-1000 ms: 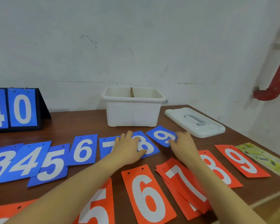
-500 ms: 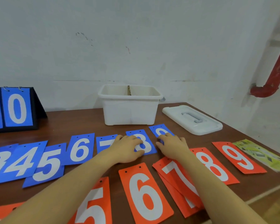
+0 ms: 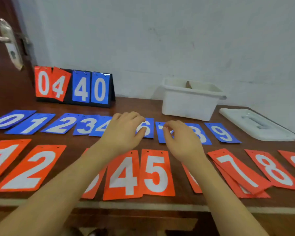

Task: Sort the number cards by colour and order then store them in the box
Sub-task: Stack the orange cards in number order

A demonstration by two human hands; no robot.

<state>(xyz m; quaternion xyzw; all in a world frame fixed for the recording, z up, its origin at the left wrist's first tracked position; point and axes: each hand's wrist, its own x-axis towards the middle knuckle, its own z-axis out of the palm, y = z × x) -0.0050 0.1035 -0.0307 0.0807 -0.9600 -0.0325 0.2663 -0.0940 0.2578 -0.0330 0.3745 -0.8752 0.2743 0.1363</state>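
Wooden table (image 3: 140, 106) by white wall: blue row behind orange row, open white box (image 3: 191, 103) far right

Left hand (image 3: 124, 132), fingers curled, thumb on blue 6 card (image 3: 148, 128); right hand (image 3: 182, 140) loosely curled over blue 7 card (image 3: 160, 133), contact unclear; cards' long axes point away; box nearer right hand

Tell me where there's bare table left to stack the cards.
Bare wood lies between the scoreboard and the white box, behind the blue cards. The blue and orange card rows fill the front; the lid takes the right.
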